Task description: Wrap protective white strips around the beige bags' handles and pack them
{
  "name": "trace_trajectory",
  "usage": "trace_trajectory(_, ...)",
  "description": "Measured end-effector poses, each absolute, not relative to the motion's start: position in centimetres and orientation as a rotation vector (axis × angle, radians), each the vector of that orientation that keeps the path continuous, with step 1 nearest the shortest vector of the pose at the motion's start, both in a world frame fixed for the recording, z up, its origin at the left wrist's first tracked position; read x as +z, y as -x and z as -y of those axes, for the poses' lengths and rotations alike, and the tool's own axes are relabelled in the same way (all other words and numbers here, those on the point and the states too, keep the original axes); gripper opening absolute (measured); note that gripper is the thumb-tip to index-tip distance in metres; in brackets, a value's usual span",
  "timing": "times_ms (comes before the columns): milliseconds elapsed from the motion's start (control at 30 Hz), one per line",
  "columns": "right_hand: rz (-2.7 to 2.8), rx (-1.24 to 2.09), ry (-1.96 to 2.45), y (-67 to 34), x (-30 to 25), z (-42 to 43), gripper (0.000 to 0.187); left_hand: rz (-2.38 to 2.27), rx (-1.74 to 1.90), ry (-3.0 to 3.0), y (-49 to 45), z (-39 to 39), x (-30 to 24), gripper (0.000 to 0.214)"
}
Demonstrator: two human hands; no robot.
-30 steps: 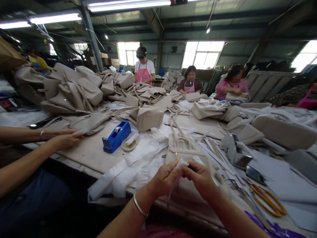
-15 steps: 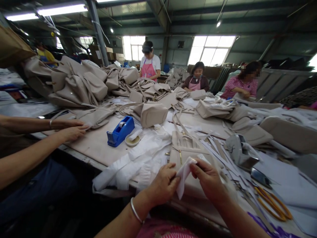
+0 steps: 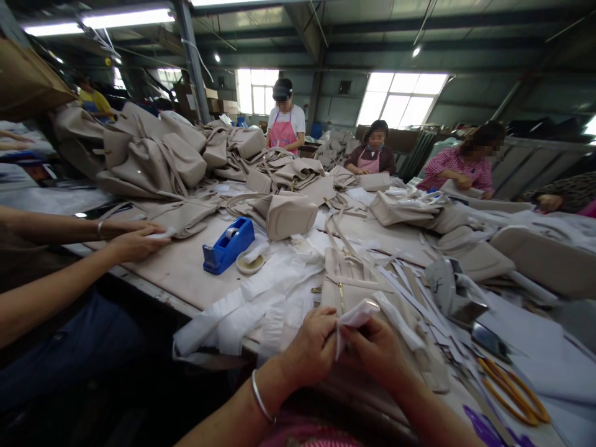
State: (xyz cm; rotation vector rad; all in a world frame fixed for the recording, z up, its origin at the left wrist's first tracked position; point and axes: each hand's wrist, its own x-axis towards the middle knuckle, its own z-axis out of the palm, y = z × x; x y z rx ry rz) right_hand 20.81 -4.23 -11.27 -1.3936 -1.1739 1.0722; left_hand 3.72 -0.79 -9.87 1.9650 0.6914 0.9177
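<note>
A piece of thin white wrapping paper (image 3: 357, 315) is pinched between my two hands near the table's front edge, with a small gold-coloured bit showing at its upper end. My left hand (image 3: 313, 343) grips its left side, fingers closed. My right hand (image 3: 375, 347) holds the lower right part, thumb and fingers pressed together. Directly beyond them lies a beige handbag (image 3: 333, 282) with a gold zip and raised straps. More white wrapping (image 3: 400, 320) lies over the bag's right part. What the paper wraps is mostly hidden.
Left of me are a blue tape dispenser (image 3: 228, 245), a small round dish (image 3: 250, 264) and loose white sheets (image 3: 261, 298). At right lie a grey metal tool (image 3: 451, 288), a phone (image 3: 490, 340) and orange-handled scissors (image 3: 514, 391). A co-worker's hands (image 3: 139, 239) work at far left; handbags (image 3: 153, 149) are heaped behind.
My right hand has moved down along the white paper, whose loose lower end is now gathered in. The upper end now tilts to the right. The view has shifted slightly.
</note>
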Motion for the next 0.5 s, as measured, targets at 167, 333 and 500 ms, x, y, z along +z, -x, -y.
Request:
trace_trajectory(167,1.218,0.889,1.46,-20.6,-10.9,4.0,0.032,-0.747,0.818,-1.889,-2.9,1.3,-9.8,0.02)
trace_trajectory(333,1.207,0.959,1.442,-20.5,-10.4,4.4,0.027,-0.975,0.942,-1.996,-4.6,2.2,-11.3,0.028)
trace_trajectory(500,1.465,0.787,1.447,-25.2,-8.7,4.0,0.023,-1.021,1.119,-2.116,-5.7,1.0,-13.2,0.025)
